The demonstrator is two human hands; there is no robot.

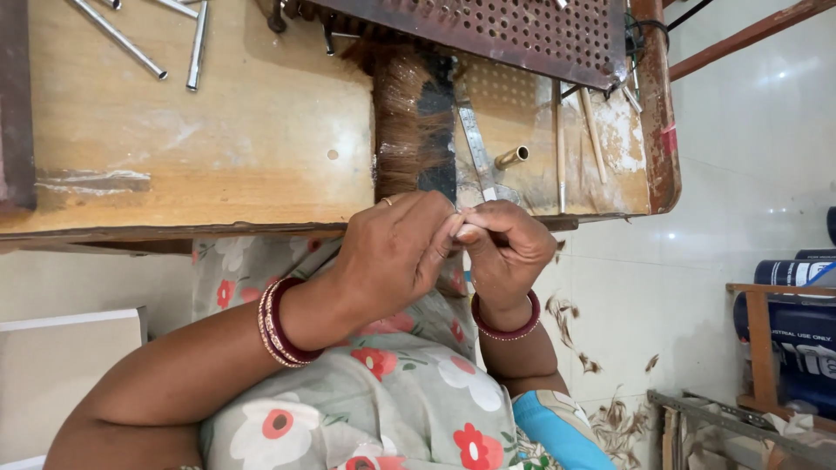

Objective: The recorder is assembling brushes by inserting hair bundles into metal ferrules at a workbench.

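left hand (396, 252): closed, fingertips pinched on a small pale bit at the near edge of the bench, ring on one finger, red bangles at the wrist
right hand (505, 252): closed too, fingertips meeting the left hand's on the same spot
pale bit (466, 231): tiny whitish piece caught between both sets of fingertips; too small to say what it is, could be a thin tuft or thread end
grip: narrow pinch on both sides, holding the pale bit; nothing else in either hand
bristle bundle (405, 130): brown fibre lying on the bench just beyond the hands, fanning toward them, dark block beside it
perforated plate (488, 35): rusty brown, many small holes, at the far edge of the bench; holes look unfilled from here, hard to be sure
brass tube (512, 157): short, lying to the right of the bundle
metal strip (476, 148): flat, between bundle and tube
rods (165, 35): several steel ones, far left on the bench, well apart from the hands
bench (174, 148): worn wood, scuffed
floor scraps (610, 418): loose brown fibre trimmings on the tiles, near right
progress: my read, mid-work; fibre trimmed already given the scraps, big bundle left unused, one small piece in hand now
done vs left: cannot tell a count of finished pieces; none visible
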